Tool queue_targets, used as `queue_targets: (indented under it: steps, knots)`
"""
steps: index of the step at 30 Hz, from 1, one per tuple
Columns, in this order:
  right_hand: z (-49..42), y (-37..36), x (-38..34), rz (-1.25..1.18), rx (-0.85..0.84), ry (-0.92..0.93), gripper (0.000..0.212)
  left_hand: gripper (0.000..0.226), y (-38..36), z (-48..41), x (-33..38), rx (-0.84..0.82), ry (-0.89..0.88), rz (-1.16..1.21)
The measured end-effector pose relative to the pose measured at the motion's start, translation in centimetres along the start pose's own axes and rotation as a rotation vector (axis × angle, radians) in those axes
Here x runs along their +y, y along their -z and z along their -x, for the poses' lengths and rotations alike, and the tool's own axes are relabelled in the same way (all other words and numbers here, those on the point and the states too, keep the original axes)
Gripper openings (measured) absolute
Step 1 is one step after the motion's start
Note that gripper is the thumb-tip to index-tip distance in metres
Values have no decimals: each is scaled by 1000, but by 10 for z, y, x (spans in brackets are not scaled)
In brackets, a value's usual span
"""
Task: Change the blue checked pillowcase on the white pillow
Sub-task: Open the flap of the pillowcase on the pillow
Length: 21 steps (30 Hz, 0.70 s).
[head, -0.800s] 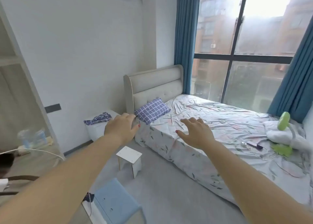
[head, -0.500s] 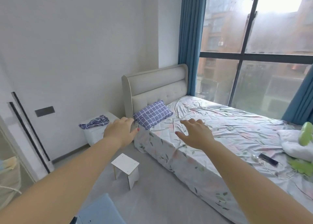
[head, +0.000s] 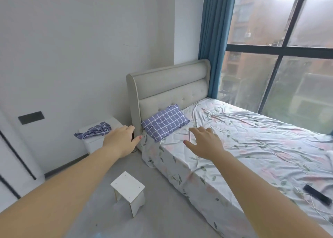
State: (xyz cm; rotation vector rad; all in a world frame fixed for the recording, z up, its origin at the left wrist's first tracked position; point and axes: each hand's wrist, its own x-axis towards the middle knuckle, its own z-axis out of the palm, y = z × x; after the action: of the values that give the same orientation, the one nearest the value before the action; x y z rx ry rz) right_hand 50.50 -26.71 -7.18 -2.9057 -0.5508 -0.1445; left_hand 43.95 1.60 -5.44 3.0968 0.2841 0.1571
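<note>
Now | left hand [head: 119, 142] outstretched, relaxed | right hand [head: 205, 143] splayed near pillow [head: 164, 122]

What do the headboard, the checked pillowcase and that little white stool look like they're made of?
Headboard: padded pale grey upholstery, matte, fabric or faux leather; button tufts dimple its lower panel. Checked pillowcase: thin woven cloth, likely cotton or a blend; matte, softly creased. Stool: flat white board panels, perhaps laminated wood or plastic; smooth, with small fastener dots on top.
</note>
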Motion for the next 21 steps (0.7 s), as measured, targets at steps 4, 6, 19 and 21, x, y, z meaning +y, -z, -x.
queue_targets:
  steps: [4, 6, 19, 21]
  knots:
    - [-88, -12, 27, 20, 2, -52, 62, 55, -16, -100, 2, -8, -42, -3]
    - [-133, -15, 37, 37, 0, -68, 60, 54, -25, -147, 4, -27, -70, -4]
    - [-403, -82, 94, 16, -60, -66, 60, 52, -87, -427, 10, -78, -122, -24]
    - [-455, -93, 109, 16, -43, -55, 62, 52, -101, -477, 11, -86, -101, -30]
